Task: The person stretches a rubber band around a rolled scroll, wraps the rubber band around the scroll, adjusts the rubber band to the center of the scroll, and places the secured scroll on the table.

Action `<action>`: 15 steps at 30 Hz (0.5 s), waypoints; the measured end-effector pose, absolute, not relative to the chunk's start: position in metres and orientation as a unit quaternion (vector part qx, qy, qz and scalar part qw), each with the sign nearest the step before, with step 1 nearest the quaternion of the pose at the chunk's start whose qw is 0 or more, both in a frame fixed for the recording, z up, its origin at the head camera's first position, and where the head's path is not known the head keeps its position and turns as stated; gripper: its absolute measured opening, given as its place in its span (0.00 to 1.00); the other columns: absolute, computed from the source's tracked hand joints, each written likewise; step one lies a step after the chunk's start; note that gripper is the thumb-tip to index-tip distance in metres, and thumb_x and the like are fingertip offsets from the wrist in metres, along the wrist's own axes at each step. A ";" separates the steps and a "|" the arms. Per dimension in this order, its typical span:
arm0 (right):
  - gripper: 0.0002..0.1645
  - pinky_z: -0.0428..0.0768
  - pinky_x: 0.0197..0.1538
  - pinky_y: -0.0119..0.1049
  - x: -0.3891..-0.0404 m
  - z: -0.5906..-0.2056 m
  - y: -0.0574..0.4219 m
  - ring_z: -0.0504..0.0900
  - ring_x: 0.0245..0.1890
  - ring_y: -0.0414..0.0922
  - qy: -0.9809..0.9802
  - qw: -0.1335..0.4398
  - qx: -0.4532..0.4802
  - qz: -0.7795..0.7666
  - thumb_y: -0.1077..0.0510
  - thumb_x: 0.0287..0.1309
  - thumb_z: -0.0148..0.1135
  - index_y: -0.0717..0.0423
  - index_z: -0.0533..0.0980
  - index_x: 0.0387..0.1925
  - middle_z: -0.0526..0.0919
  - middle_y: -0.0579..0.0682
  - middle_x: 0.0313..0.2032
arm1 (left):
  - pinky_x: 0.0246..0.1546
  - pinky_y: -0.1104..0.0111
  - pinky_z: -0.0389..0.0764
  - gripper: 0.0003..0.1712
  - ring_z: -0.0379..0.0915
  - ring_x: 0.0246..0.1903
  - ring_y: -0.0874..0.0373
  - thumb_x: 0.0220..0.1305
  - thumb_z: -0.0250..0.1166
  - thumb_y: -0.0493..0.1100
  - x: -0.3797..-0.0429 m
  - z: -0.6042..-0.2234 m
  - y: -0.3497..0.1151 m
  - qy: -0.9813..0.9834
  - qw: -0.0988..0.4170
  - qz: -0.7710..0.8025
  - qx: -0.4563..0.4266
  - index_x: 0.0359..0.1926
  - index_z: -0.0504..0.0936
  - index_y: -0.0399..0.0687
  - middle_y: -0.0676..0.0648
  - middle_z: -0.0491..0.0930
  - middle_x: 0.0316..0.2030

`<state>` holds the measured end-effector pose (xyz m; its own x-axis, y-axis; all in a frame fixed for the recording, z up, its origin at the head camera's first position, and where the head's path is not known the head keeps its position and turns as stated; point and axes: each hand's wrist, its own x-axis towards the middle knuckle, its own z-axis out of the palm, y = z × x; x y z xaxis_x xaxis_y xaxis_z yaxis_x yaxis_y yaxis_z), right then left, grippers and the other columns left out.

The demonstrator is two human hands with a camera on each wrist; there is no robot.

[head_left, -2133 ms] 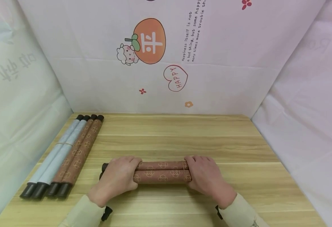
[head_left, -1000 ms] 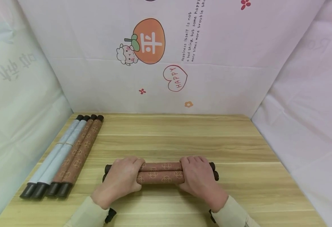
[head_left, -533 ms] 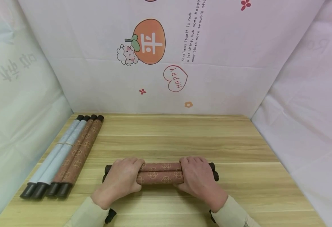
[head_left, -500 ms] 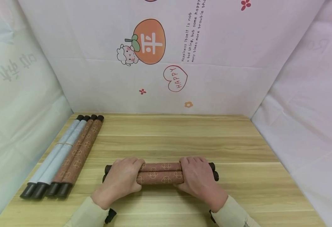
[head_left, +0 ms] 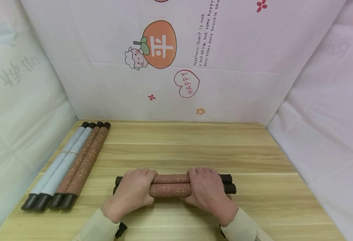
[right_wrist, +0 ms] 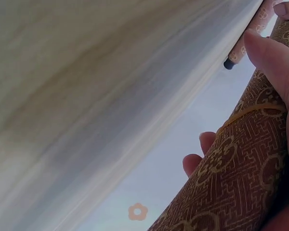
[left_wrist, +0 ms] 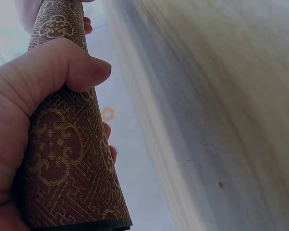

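Two brown scrolls (head_left: 170,189) with gold floral patterns and black end caps lie side by side across the front of the table. My left hand (head_left: 135,189) grips them near their left ends, its thumb (left_wrist: 84,72) over the near scroll in the left wrist view. Towards the right ends, my right hand (head_left: 208,189) holds the same pair, fingers curled round the far side. A thin rubber band (right_wrist: 253,109) circles them, visible in the right wrist view but covered by my right hand in the head view.
At the table's left edge lie two pale blue scrolls (head_left: 62,164) and two brown scrolls (head_left: 84,164), bound by a rubber band (head_left: 69,152). White printed cloth (head_left: 239,90) stands behind the wooden table (head_left: 209,147) and along both sides.
My right hand has shifted left along the scrolls, uncovering their right black ends. Both hands and the scrolls have then moved slightly right. The bundle at left stays put.
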<state>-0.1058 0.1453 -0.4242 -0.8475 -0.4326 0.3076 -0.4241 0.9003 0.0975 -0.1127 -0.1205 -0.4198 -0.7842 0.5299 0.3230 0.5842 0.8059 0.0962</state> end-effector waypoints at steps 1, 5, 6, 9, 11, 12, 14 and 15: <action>0.42 0.84 0.50 0.52 -0.106 -0.425 0.144 0.87 0.40 0.54 -0.961 0.164 0.223 -0.012 0.23 0.36 0.76 0.50 0.76 0.38 0.85 0.51 0.35 | 0.35 0.56 0.82 0.30 0.80 0.32 0.57 0.31 0.78 0.46 -0.113 -0.420 -0.120 -0.940 0.142 -0.097 -0.296 0.44 0.84 0.50 0.53 0.83 0.33; 0.46 0.84 0.47 0.52 -0.106 -0.427 0.139 0.86 0.39 0.53 -0.961 0.162 0.223 -0.007 0.20 0.33 0.76 0.51 0.76 0.40 0.85 0.52 0.35 | 0.36 0.55 0.82 0.30 0.80 0.33 0.57 0.31 0.78 0.46 -0.113 -0.420 -0.118 -0.940 0.137 -0.099 -0.298 0.44 0.84 0.51 0.53 0.83 0.33; 0.47 0.84 0.47 0.51 -0.105 -0.428 0.138 0.86 0.39 0.53 -0.961 0.162 0.222 -0.008 0.20 0.32 0.76 0.52 0.76 0.41 0.85 0.52 0.35 | 0.36 0.55 0.82 0.30 0.81 0.33 0.57 0.31 0.78 0.46 -0.113 -0.420 -0.118 -0.940 0.135 -0.100 -0.298 0.44 0.84 0.51 0.53 0.84 0.34; 0.51 0.84 0.47 0.51 -0.105 -0.429 0.135 0.86 0.39 0.53 -0.962 0.162 0.219 -0.011 0.17 0.31 0.75 0.52 0.76 0.43 0.85 0.52 0.36 | 0.37 0.55 0.82 0.30 0.81 0.33 0.57 0.31 0.78 0.47 -0.113 -0.420 -0.117 -0.941 0.127 -0.101 -0.296 0.44 0.84 0.52 0.53 0.83 0.34; 0.54 0.84 0.48 0.52 -0.104 -0.427 0.134 0.86 0.41 0.53 -0.964 0.152 0.218 -0.010 0.16 0.31 0.74 0.53 0.77 0.47 0.86 0.53 0.38 | 0.38 0.55 0.82 0.30 0.81 0.33 0.57 0.32 0.79 0.47 -0.113 -0.420 -0.117 -0.943 0.123 -0.101 -0.292 0.44 0.84 0.52 0.54 0.83 0.34; 0.56 0.84 0.50 0.53 -0.104 -0.426 0.134 0.87 0.42 0.54 -0.965 0.143 0.220 -0.008 0.15 0.31 0.73 0.53 0.77 0.50 0.86 0.54 0.41 | 0.38 0.55 0.82 0.30 0.81 0.34 0.57 0.32 0.79 0.47 -0.113 -0.420 -0.117 -0.944 0.120 -0.100 -0.290 0.44 0.84 0.52 0.54 0.83 0.34; 0.62 0.83 0.53 0.54 -0.103 -0.423 0.135 0.86 0.47 0.56 -0.968 0.118 0.221 0.001 0.14 0.32 0.72 0.54 0.75 0.57 0.87 0.56 0.45 | 0.39 0.55 0.82 0.31 0.81 0.34 0.57 0.32 0.79 0.47 -0.113 -0.420 -0.117 -0.946 0.116 -0.100 -0.287 0.45 0.84 0.52 0.54 0.83 0.34; 0.64 0.82 0.55 0.55 -0.103 -0.421 0.136 0.86 0.48 0.57 -0.969 0.107 0.223 0.009 0.13 0.32 0.71 0.55 0.74 0.60 0.86 0.57 0.47 | 0.39 0.55 0.82 0.31 0.81 0.34 0.57 0.32 0.79 0.47 -0.113 -0.420 -0.117 -0.946 0.115 -0.099 -0.285 0.45 0.84 0.52 0.54 0.83 0.35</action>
<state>-0.1034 0.1362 -0.4213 -0.8775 -0.4306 0.2110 -0.4344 0.9002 0.0304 -0.1126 -0.1167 -0.4202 -0.8109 0.5174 0.2732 0.5627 0.8177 0.1213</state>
